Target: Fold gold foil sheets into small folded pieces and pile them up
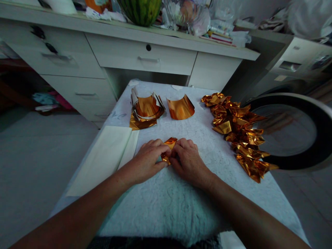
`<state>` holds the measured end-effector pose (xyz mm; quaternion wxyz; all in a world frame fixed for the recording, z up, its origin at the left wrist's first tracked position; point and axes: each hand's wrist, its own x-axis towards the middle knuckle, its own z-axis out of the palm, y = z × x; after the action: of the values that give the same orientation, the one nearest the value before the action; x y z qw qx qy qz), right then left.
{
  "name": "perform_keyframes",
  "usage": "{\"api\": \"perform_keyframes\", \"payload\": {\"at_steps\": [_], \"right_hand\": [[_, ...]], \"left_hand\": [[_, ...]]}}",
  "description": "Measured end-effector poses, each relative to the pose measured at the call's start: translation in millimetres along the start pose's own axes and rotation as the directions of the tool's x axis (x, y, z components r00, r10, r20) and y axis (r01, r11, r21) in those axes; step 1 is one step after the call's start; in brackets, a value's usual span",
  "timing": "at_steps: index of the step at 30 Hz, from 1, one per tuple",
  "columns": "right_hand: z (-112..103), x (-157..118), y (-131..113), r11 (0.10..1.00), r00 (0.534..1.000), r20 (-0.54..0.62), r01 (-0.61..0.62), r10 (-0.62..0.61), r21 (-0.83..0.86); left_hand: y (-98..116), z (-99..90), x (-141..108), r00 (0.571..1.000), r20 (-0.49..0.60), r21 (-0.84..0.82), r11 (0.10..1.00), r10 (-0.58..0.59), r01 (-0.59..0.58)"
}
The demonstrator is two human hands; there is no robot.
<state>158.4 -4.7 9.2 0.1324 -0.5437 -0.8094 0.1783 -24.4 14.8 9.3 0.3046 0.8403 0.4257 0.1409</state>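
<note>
Both hands meet over a small piece of gold foil paper (170, 141) near the middle of the cloth-covered table. My left hand (152, 158) is closed on its left side, thumb and fingers pinching it. From the right, my right hand (187, 159) grips the same piece with bent fingers. The foil looks partly folded, and much of it is hidden by the fingers. Beyond the hands lies one loose curled gold sheet (181, 108). To its left sits a stack of curled gold sheets (147, 108). A pile of folded gold foil pieces (234, 129) runs along the right side.
White paper (101, 155) lies along the table's left edge. Behind stands a white desk with drawers (145, 57), bearing a watermelon (140, 10) and plastic bags. At the right, a washing machine's round door (287, 129) hangs open beside the table.
</note>
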Motion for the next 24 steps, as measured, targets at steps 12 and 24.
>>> {"api": "perform_keyframes", "payload": {"at_steps": [12,24], "right_hand": [[4.6,-1.9,3.8,1.000,0.999,-0.036,0.019,-0.020,-0.025],[-8.5,-3.8,23.0,0.996,0.995,-0.081,-0.055,0.050,-0.064]], "left_hand": [[-1.7,-1.9,0.1,0.999,0.038,0.005,1.000,0.001,-0.001],[-3.0,-0.5,-0.8,0.999,0.035,0.009,1.000,-0.005,0.005]]}}
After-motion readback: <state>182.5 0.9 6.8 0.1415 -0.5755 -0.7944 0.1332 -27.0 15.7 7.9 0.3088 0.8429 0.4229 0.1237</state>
